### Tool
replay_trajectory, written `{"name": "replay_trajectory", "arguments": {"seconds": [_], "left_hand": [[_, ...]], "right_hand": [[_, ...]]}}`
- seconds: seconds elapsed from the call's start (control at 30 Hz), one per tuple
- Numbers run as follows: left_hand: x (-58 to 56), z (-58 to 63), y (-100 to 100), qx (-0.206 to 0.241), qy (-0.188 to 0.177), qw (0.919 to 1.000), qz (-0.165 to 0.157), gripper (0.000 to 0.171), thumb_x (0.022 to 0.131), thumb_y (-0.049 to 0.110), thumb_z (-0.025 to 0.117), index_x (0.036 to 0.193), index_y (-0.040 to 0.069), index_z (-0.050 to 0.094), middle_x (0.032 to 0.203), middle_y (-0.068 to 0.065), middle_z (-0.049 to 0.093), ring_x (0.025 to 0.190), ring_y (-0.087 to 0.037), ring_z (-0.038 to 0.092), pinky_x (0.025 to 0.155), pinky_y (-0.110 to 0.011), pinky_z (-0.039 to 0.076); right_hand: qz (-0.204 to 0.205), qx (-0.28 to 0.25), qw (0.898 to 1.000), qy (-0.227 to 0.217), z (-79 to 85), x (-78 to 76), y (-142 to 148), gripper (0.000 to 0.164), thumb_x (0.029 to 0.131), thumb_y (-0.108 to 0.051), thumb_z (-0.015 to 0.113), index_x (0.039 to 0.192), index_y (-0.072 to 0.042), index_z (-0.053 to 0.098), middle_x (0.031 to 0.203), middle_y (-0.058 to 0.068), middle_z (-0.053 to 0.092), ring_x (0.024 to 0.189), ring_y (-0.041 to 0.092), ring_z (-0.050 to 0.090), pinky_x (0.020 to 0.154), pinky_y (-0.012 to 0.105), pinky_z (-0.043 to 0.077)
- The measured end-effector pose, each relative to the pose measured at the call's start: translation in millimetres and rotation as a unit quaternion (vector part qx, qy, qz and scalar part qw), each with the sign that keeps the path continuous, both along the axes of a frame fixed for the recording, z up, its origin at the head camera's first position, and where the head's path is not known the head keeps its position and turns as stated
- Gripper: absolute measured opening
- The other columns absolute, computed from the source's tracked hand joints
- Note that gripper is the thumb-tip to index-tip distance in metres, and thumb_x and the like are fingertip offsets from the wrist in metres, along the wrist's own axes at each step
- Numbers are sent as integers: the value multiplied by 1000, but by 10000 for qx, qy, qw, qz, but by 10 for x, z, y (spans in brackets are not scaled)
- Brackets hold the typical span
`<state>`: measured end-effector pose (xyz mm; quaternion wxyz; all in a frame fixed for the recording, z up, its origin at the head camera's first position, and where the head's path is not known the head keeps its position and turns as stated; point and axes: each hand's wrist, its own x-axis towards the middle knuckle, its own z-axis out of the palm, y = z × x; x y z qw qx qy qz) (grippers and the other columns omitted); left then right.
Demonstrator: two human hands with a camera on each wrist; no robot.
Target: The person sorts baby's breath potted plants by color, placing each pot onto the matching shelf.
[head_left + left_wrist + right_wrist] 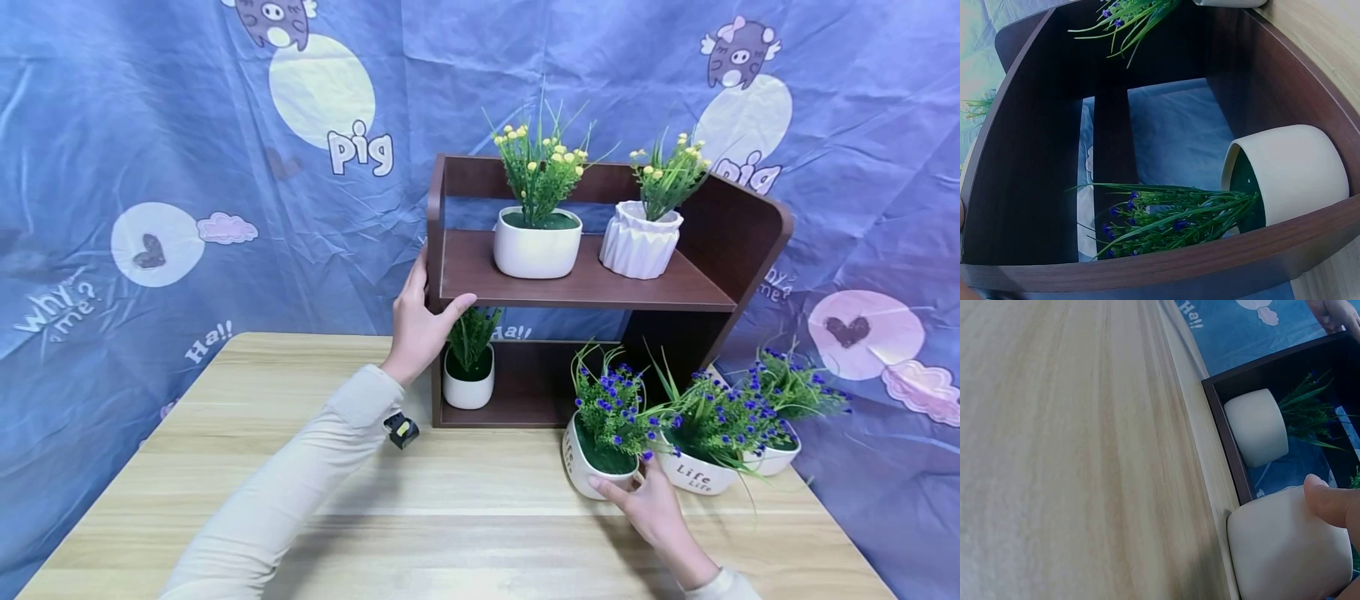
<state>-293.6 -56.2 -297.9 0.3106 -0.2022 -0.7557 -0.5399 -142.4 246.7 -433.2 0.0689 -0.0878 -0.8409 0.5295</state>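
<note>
My left hand (422,323) grips the left side panel of the dark brown two-tier shelf (585,292), its thumb over the front edge. Down at the right, my right hand (651,505) holds a white potted plant with blue flowers (600,475) by its pot, just in front of the shelf's lower right part. The thumb lies on the pot's side in the right wrist view; the other fingers are mostly hidden. A smaller white potted plant (470,387) stands inside the lower tier at the left end, and its blue flowers show in the left wrist view.
On the upper tier stand an oval white pot with yellow flowers (537,250) and a ribbed white pot (641,246). Right of my right hand are a "Life" pot (697,475) and another blue-flowered pot (776,458). A patterned blue cloth (337,225) hangs behind the wooden table (450,533).
</note>
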Motion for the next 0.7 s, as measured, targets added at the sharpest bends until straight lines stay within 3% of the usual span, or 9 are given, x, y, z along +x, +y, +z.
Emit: {"name": "replay_trajectory", "arguments": {"seconds": [0.17,0.47,0.7], "left_hand": [[2,-6,0,36,-29,10000,-20,88,83,31,76,153,13,26,151,-6,37,134,-19,41,108,-34,37],[9,-2,-12,34,3,10000,19,88,83,31,76,152,13,26,150,-8,38,134,-21,41,107,-35,37],[6,5,5,11,-26,10000,-13,89,82,31,77,153,12,25,152,-7,36,134,-20,41,107,-35,38]], "right_hand": [[4,3,10000,78,-7,-14,-3,95,75,-11,82,146,7,22,143,31,36,134,47,32,105,46,35],[-18,476,9988,75,-3,-10,-1,95,75,-18,83,144,10,25,139,34,41,131,47,38,102,45,38],[-22,374,9989,286,13,8,-64,88,74,-15,83,140,12,31,135,35,45,127,46,44,101,45,40]]}}
